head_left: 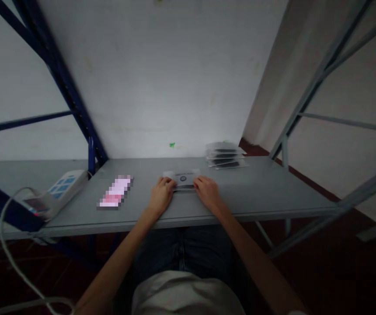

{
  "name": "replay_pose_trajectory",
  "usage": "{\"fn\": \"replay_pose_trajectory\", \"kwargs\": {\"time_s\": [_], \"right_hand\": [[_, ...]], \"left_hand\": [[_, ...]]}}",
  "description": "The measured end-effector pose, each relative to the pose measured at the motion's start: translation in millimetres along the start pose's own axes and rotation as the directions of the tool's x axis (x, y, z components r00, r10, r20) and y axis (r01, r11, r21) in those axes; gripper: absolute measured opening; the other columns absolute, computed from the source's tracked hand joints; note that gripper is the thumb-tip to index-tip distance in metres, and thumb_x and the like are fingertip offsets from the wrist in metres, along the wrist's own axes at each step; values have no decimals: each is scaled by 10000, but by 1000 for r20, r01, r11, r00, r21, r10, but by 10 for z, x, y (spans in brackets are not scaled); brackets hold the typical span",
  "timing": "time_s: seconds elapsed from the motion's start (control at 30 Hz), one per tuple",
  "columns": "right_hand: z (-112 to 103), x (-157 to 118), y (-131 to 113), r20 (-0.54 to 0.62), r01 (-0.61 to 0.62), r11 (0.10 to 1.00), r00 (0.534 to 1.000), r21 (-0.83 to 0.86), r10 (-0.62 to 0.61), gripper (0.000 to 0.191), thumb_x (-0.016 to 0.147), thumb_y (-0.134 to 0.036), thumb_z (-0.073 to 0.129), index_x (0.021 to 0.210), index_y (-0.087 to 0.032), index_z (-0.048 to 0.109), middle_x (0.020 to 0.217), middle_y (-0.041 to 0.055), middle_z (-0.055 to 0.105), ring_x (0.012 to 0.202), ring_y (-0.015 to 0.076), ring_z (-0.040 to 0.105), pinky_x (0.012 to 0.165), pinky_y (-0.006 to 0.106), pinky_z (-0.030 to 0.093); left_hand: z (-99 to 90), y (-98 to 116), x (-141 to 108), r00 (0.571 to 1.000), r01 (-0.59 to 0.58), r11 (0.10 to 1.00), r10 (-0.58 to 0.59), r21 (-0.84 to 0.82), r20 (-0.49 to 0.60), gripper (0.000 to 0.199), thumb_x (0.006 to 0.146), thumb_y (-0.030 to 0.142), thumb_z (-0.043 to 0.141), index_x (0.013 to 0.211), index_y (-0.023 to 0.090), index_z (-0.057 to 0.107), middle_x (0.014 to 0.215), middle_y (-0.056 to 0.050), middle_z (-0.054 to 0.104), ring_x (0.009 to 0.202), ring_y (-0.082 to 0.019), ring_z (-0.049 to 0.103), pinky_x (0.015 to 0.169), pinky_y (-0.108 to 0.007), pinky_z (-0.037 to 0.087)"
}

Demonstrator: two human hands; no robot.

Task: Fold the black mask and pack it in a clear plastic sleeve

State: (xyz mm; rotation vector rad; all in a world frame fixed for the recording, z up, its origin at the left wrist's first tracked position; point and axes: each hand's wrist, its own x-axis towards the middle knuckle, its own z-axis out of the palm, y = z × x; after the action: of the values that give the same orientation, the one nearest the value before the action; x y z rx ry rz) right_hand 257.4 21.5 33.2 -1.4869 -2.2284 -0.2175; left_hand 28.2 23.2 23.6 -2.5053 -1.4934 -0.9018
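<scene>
A small flat clear packet (183, 179) with a dark round mark lies on the grey shelf table (260, 197), straight ahead of me. My left hand (161, 194) grips its left end and my right hand (207, 190) grips its right end, fingers curled over the edges. The packet rests flat on the table between both hands.
A stack of several similar packets (225, 156) sits at the back right near the wall. A phone with a lit screen (116, 192) lies to the left. A white power strip (58, 190) with a cable sits at the far left. Blue and grey rack struts frame both sides.
</scene>
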Motion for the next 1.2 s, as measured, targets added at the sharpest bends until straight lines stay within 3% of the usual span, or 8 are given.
{"fn": "replay_pose_trajectory", "kwargs": {"time_s": [0.23, 0.33, 0.43, 0.6, 0.77, 0.9, 1.03, 1.2], "right_hand": [[-21, -3, -10, 4, 18, 1000, 1000, -12, -18, 123, 971, -146, 570, 990, -218, 668, 1023, 82, 704, 1022, 258, 597, 886, 363, 386], [-96, -9, -42, 14, 23, 999, 1000, 33, -24, 96, 950, -208, 634, 1038, -224, 670, 1056, 86, 697, 1069, 275, 587, 928, 387, 392], [-134, -12, -117, 5, 65, 991, 998, 114, -66, 201, 938, -250, 675, 1138, -230, 669, 1150, 85, 686, 1136, 276, 577, 983, 404, 404], [-24, -27, -335, -18, 186, 961, 982, 204, -187, 351, 968, -211, 632, 1319, -240, 633, 1285, 96, 660, 1221, 260, 558, 1060, 412, 404], [91, -54, -533, 35, 262, 942, 961, 210, -275, 370, 998, -192, 587, 1366, -212, 612, 1251, 102, 670, 1184, 245, 590, 1045, 408, 436], [117, -26, -626, 0, 255, 950, 966, 179, -259, 313, 989, -200, 618, 1302, -194, 643, 1186, 99, 675, 1154, 255, 590, 1020, 402, 460], [185, 86, -749, -48, 302, 945, 953, 127, -298, 262, 971, -246, 667, 1230, -206, 659, 1159, 96, 663, 1141, 272, 570, 987, 419, 470], [287, 256, -922, -81, 384, 923, 921, 37, -380, 172, 992, -281, 649, 1151, -220, 674, 1156, 80, 668, 1135, 264, 549, 961, 425, 459]], "left_hand": [[-36, -26, 20, 1000, -14, 1000, 14, 10, 16, 236, 968, 198, 562, 1171, 240, 675, 1172, -105, 653, 1157, -289, 584, 951, -429, 551], [-152, -166, 39, 998, -32, 998, 35, -62, 50, 299, 961, 292, 604, 1249, 229, 655, 1257, -116, 629, 1222, -297, 572, 1035, -456, 515], [-312, -370, 30, 990, -35, 990, 53, -139, 129, 452, 880, 353, 700, 1313, 243, 628, 1300, -111, 621, 1224, -299, 596, 1044, -456, 509], [-460, -606, -6, 958, 38, 986, 10, -160, 287, 302, 811, 290, 688, 1107, 239, 708, 1093, -77, 711, 923, -248, 698, 829, -368, 550], [-474, -592, 38, 928, 130, 970, -45, -208, 371, 224, 843, 346, 632, 1001, 208, 713, 877, -57, 753, 796, -225, 697, 732, -323, 510], [-462, -557, 59, 925, 228, 923, -106, -310, 365, 304, 875, 461, 583, 956, 197, 709, 875, -67, 767, 787, -222, 698, 710, -311, 495], [-390, -572, 29, 921, 365, 840, -262, -401, 288, 317, 814, 445, 628, 999, 188, 653, 738, -31, 737, 659, -200, 666, 625, -287, 464], [-279, -635, 3, 883, 463, 660, -283, -592, 375, 387, 711, 358, 672, 1048, 199, 566, 668, 31, 691, 586, -167, 618, 559, -251, 427]]}}
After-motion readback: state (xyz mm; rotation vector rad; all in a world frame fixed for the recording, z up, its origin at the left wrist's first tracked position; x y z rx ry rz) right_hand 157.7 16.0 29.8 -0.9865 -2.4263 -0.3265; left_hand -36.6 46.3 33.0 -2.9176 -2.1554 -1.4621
